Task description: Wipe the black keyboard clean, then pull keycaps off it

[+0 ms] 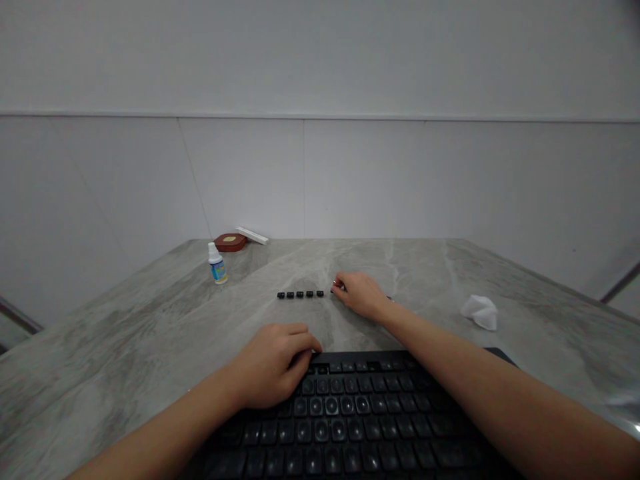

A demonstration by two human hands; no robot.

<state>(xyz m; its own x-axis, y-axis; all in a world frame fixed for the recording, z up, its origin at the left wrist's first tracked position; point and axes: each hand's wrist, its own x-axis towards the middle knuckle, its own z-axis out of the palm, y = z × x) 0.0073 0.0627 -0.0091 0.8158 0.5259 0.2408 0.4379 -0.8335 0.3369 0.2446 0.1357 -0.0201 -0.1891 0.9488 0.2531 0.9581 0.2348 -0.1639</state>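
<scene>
A black keyboard [360,420] lies on a grey marbled table [150,333], at the edge nearest the person. The left hand [273,367] rests on the keyboard's far left corner, fingers curled loosely, gripping nothing. Beyond the keyboard, a row of five black keycaps [300,294] sits on the table. The right hand [357,293] reaches past the keyboard to the right end of that row, fingertips pinched together on something small; what it is cannot be told. A crumpled white tissue [480,312] lies right of the keyboard's far edge. Far beyond the keyboard's left side stand a small white bottle [217,263] and a round brown case [231,242].
</scene>
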